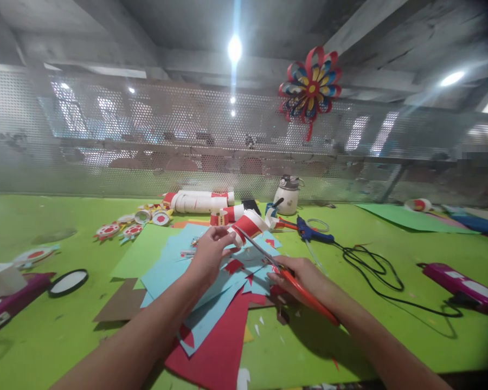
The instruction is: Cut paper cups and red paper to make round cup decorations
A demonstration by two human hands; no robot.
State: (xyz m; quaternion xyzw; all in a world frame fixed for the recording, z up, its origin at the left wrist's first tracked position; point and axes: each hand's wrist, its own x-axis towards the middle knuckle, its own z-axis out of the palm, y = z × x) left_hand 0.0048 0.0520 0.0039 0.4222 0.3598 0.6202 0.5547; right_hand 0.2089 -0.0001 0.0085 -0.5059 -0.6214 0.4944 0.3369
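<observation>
My left hand (209,253) is closed on a red-and-white paper cup (249,225), tilted on its side above the papers. In my right hand (299,279) is a pair of scissors with orange handles (311,298). Their blades (257,246) point up and left and reach the cup's near end; whether they cut into it I cannot make out. Under both hands lie light blue paper sheets (166,273) with red scraps (234,266) on them. A dark red sheet (215,341) sticks out toward the front edge.
Behind stand stacked paper cups (201,203) and a white bottle (287,196). Cup-made turtle shapes (108,231) sit left. A blue glue gun (312,232) trails a black cable (374,271) toward a purple power strip (463,283). Black-rimmed tape roll (68,282) lies at left.
</observation>
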